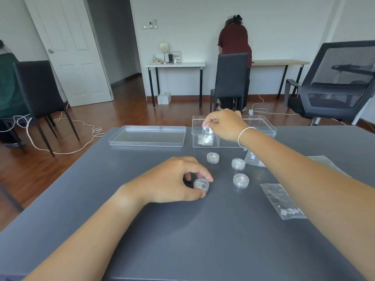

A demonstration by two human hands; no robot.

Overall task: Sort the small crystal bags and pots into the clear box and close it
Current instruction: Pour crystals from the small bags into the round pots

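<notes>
The right hand pinched a small bag over the left compartment of the clear box. The left hand clasped a pot on the bench. The lid lay beside the box.

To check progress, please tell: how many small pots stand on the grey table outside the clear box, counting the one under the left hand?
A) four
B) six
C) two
A: three pots stand free, and the left hand grips a fourth pot.
</notes>
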